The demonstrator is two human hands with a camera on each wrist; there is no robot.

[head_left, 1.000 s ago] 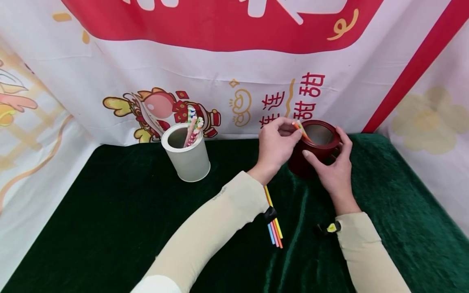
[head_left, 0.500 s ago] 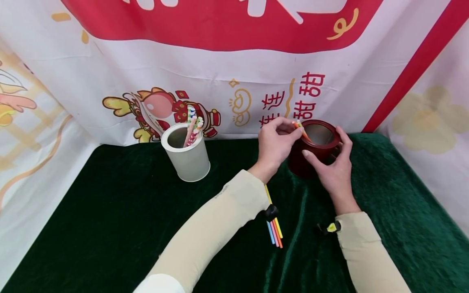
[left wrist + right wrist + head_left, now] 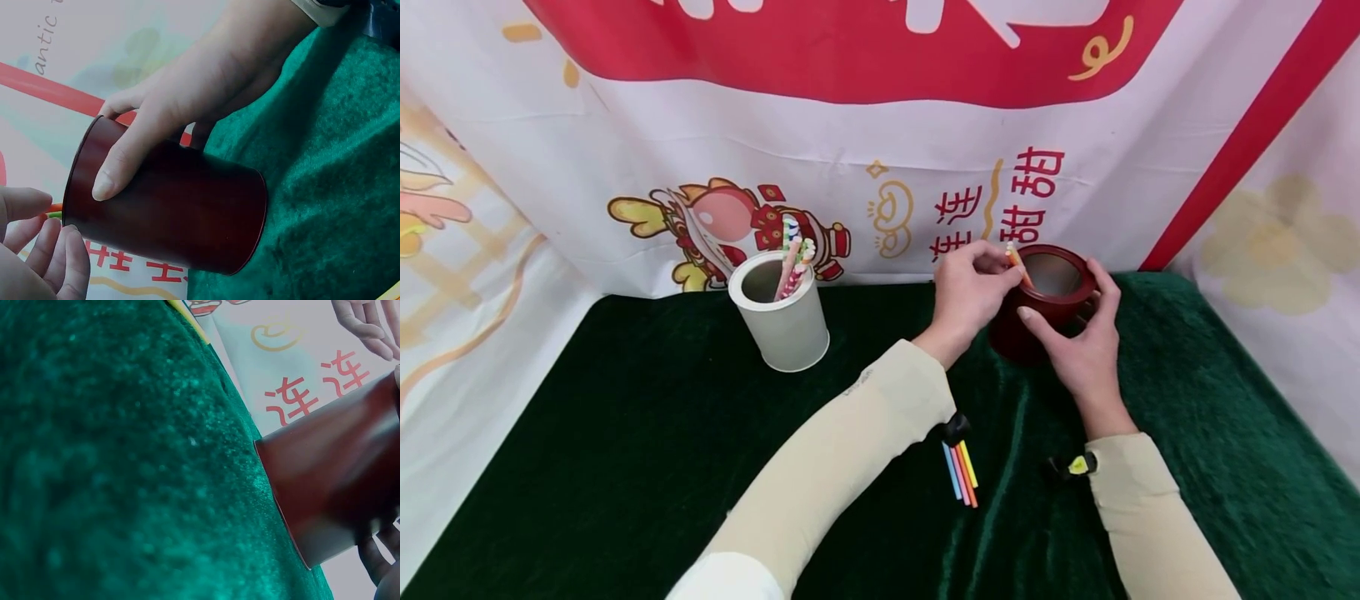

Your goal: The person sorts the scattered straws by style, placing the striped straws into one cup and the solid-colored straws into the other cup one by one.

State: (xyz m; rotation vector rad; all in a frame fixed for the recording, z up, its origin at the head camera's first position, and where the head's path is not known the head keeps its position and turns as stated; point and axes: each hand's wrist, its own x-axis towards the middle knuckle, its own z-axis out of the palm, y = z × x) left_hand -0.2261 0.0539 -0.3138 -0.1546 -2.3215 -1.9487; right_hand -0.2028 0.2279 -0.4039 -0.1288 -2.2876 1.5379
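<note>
A dark red cup (image 3: 1022, 329) stands at the right on the green cloth, its mouth facing up. My right hand (image 3: 1086, 354) grips it near the rim, thumb at the front and fingers round the far side. At the rim's left edge, my left hand (image 3: 967, 287) pinches thin straws (image 3: 1017, 262) between thumb and fingers, their lower ends inside the cup. The left wrist view shows an orange straw (image 3: 56, 207) and a green straw (image 3: 55, 215) between the left fingertips and the rim. How deep they reach is hidden.
A white can (image 3: 786, 329) holding several patterned straws (image 3: 795, 267) stands at the left. Several plain coloured straws (image 3: 961, 475) lie on the green cloth (image 3: 625, 458), partly under the left sleeve. A printed white backdrop (image 3: 865, 133) hangs close behind.
My left hand has shifted slightly right, and the straws' tops have moved with it, closer to the cup's mouth. The left sleeve covers more of the loose straws. My right hand stays still.
</note>
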